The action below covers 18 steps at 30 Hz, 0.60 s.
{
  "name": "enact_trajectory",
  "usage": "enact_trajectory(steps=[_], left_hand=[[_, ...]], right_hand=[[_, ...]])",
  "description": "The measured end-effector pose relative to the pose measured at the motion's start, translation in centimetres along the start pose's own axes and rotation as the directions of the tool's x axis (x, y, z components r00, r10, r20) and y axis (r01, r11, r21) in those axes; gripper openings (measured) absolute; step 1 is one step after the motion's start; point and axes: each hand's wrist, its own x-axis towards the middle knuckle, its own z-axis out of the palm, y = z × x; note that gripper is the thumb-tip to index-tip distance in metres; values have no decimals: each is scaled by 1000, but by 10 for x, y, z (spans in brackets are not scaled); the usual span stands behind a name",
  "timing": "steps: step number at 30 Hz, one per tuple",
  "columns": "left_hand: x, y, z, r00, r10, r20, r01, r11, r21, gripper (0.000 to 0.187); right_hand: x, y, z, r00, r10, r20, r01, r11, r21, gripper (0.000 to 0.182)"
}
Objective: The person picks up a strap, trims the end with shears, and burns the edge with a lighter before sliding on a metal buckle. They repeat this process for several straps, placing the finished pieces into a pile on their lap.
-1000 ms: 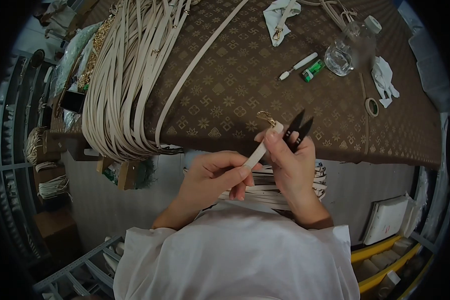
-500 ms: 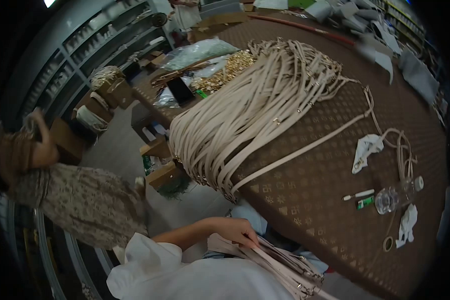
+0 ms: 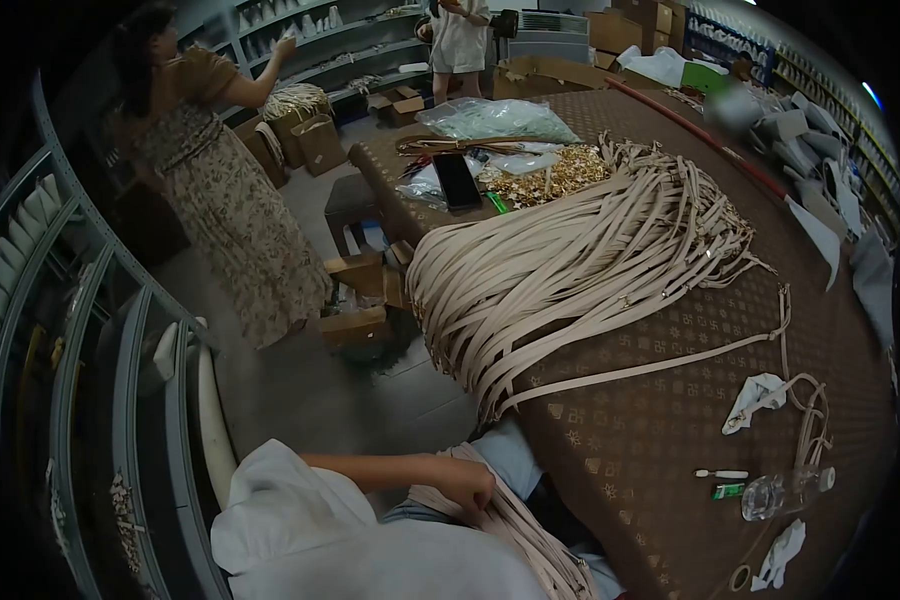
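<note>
"While a bundle (image 3: 570, 255) of pale straps drapes over the table (image 3: 635, 440) edge at center frame, where is the left hand (image 3: 467, 486)?"

"Bottom center, fingers closed on lap straps (image 3: 532, 540). The right hand is out of view, its state impossible to tell."

"And elsewhere?"

"A phone (image 3: 457, 182) lies near gold hardware (image 3: 550, 180), upper center; a bottle (image 3: 773, 497), lower right."
</note>
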Motion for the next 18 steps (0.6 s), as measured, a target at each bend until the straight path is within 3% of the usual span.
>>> enact_trajectory(steps=[4,5,6,8,10,11,13,14,16,18], left_hand=[[-1,5,-12,996,62,-66,-55,992,113,27],[2,10,-22,957,107,-270,-92,993,70,23],[5,15,-34,876,137,-462,-136,990,36,19],[15,22,-69,595,223,-772,-94,973,209,18],[22,37,-103,297,281,-913,166,926,339,18],[31,34,-113,295,281,-913,168,926,339,18],[51,19,-125,254,267,-930,520,772,364,17],[58,11,-127,250,269,-930,519,774,363,17],[68,0,-130,376,287,-881,520,722,457,17],[72,1,-129,346,303,-888,444,781,440,16]], right_hand=[[-1,7,-3,999,11,37,-9,998,-60,18],[-2,10,-4,999,16,48,-12,997,-74,18],[-2,14,-4,998,22,57,-17,996,-88,18],[-4,19,-5,997,31,72,-23,993,-119,18],[-6,24,-9,996,35,85,-23,989,-148,18],[-6,26,-10,995,38,89,-23,987,-161,18],[-6,28,-12,994,38,99,-18,982,-190,19],[-5,29,-12,994,36,103,-15,979,-203,19],[-4,32,-14,993,38,112,-12,973,-231,19],[-3,37,-16,992,42,116,-11,966,-258,19]])
